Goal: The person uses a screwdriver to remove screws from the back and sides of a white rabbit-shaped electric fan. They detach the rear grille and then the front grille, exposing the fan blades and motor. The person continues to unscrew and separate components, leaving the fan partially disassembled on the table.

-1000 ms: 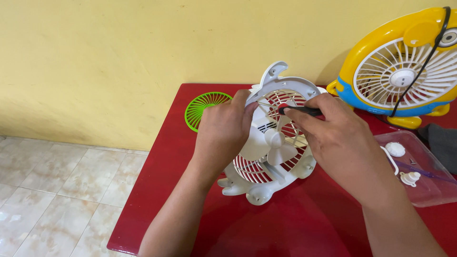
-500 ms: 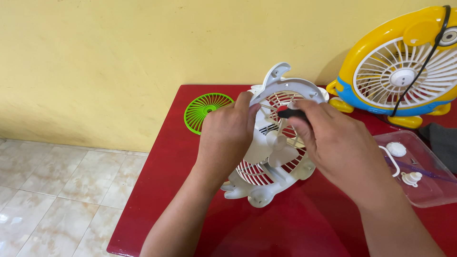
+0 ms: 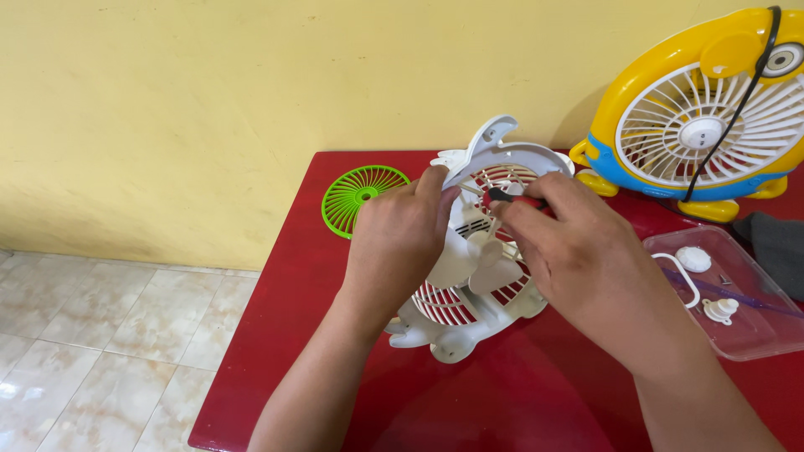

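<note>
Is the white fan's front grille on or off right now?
Off: the white fan shows bare blades, and a green grille lies apart on the red table.

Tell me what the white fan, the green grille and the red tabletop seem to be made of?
White fan: moulded plastic by its look, smooth and slightly glossy, with thin ribs and rounded feet.
Green grille: likely plastic too, bright even colour, fine moulded spokes.
Red tabletop: hard and glossy, it mirrors light and shapes; perhaps laminate or lacquered board, the core cannot be told.
</note>
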